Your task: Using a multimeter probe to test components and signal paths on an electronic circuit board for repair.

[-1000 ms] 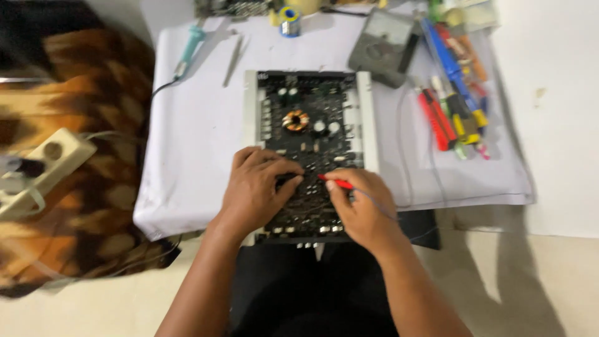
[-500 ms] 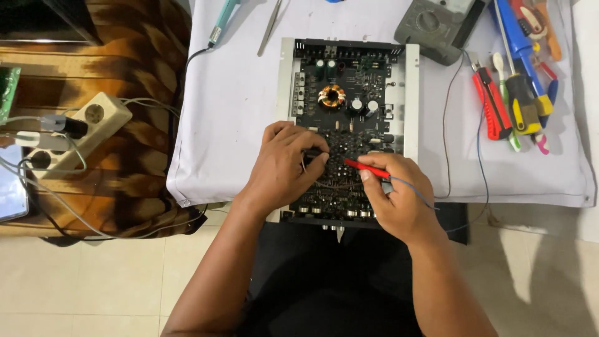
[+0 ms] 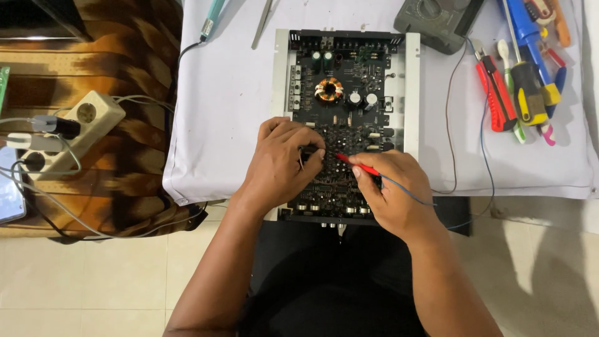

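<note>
Your two hands (image 3: 284, 163) (image 3: 393, 187) rest on one circuit board (image 3: 346, 75). One red probe (image 3: 357, 163), one multimeter (image 3: 437, 22) at one o'clock, one power strip (image 3: 75, 131) at nine o'clock.

A grey multimeter (image 3: 437, 22) lay at the top edge of the white-covered surface (image 3: 224, 112). To its right sat a red utility knife (image 3: 496, 93), a yellow-and-black screwdriver (image 3: 527, 93) and a blue tool (image 3: 527, 31), close together. Metal tweezers (image 3: 263, 24) and a teal-handled soldering iron (image 3: 212, 19) lay at upper left. A cream power strip (image 3: 68, 134) with plugs rested on brown patterned fabric (image 3: 125, 75), beside the tiled floor (image 3: 93, 281).
</note>
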